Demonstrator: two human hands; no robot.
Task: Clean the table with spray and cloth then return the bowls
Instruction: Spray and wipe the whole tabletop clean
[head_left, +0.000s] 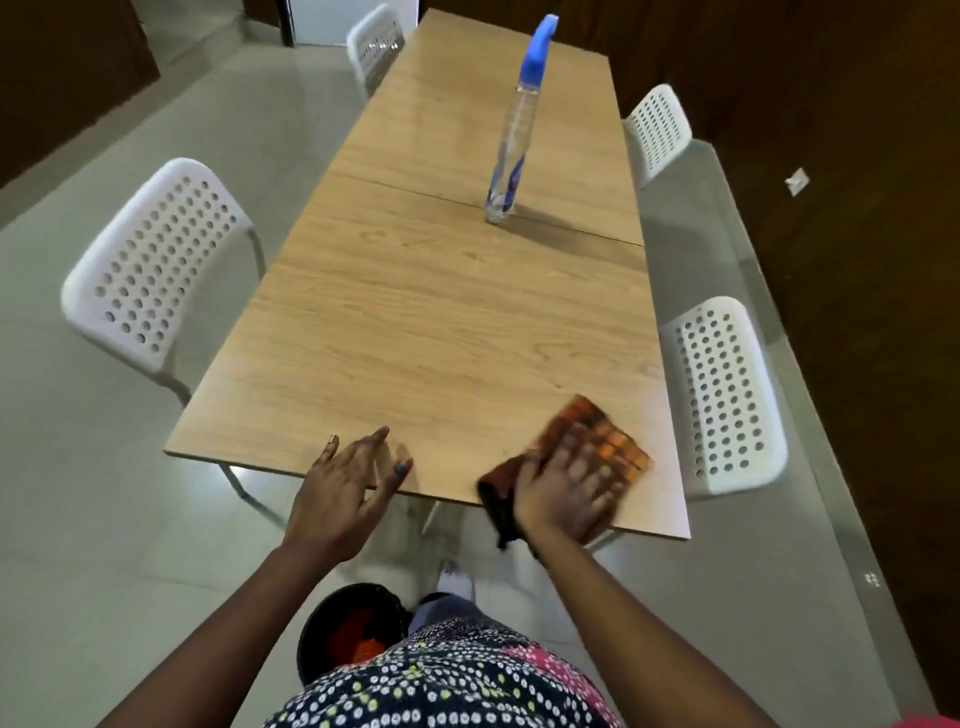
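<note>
orange cloth (597, 447) pressed flat under right hand (571, 493) at table (415, 322) edge — left hand (337, 488) spread, empty.

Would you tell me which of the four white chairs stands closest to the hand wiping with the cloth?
The near chair on the table's right side, just beyond the right hand on the cloth; the others stand farther off.

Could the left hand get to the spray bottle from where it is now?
Probably not without leaning or stepping along the table. The left hand rests open at the near edge, while the spray bottle stands far up near the middle seam. Nothing lies between them; only the distance looks too great.
</note>
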